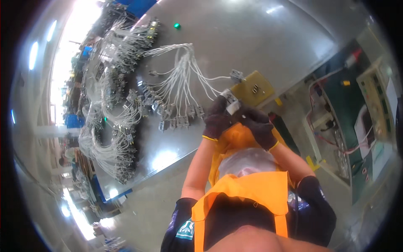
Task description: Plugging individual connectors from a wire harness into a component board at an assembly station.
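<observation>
Orange apron straps (252,189) filled the bottom of the head view, right under the camera, with a bag of clear plastic (247,161) bunched against the chest above them. Up from there, both forearms rose to meet at the edge of the long grey metal table (260,46). The left hand (217,119), in a dark knit glove with a yellow cuff, was curled shut around the lower side of a small grey-and-white connector block (231,102). The right hand (259,126), gloved the same way, was closed too, its fingers pinching that block from the other side (the two gloves touched each other around it). Just beyond the block sat a flat yellow square fixture (254,88) with dark slots. White wires (180,71) fanned out from the block across the table, ending in a row of small grey connectors (178,119). Further left, more bundled white harnesses (109,138) lay heaped along the table.
</observation>
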`<state>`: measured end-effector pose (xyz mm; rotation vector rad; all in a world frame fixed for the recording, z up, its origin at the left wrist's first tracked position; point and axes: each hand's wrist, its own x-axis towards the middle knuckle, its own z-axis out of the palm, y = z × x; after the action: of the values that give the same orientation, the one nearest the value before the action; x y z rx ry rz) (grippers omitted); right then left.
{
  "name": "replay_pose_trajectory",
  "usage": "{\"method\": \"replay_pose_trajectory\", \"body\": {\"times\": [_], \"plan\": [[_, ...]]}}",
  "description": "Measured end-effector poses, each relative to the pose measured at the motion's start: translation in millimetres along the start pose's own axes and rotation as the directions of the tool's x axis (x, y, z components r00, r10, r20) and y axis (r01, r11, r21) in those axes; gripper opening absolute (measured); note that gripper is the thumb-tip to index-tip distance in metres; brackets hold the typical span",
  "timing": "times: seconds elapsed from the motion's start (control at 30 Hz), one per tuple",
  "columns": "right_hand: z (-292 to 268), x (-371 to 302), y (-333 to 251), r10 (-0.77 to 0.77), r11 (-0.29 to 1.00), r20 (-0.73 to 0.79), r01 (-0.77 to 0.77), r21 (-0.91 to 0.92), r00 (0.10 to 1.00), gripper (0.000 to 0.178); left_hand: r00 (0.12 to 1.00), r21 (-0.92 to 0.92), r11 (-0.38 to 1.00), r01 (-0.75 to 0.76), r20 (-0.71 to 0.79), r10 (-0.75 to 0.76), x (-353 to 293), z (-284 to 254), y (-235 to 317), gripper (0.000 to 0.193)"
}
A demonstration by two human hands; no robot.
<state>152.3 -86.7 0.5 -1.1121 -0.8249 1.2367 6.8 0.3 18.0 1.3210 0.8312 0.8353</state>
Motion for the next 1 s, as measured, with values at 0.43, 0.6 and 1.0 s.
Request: {"method": "replay_pose_trajectory", "body": {"times": [0.43, 0.6, 1.0], "plan": [[-7, 5, 12, 0.141, 0.989, 0.003, -0.141, 0.052, 0.99, 0.012, 0.992, 0.505, 0.861, -0.053, -0.074, 0.104, 11, 10, 7, 0.038], [-11, -4, 27, 0.31, 0.829, 0.138, -0.338, 0.446, 0.941, 0.019, 0.958, 0.739, 0.651, -0.173, -0.026, 0.285, 5, 15, 10, 0.047], [-27, 48, 13, -0.379, 0.924, -0.17, 0.362, -0.121, 0.91, 0.019, 0.984, 0.095, 0.99, -0.103, -0.133, 0.115, -12, -10, -12, 0.05]]}}
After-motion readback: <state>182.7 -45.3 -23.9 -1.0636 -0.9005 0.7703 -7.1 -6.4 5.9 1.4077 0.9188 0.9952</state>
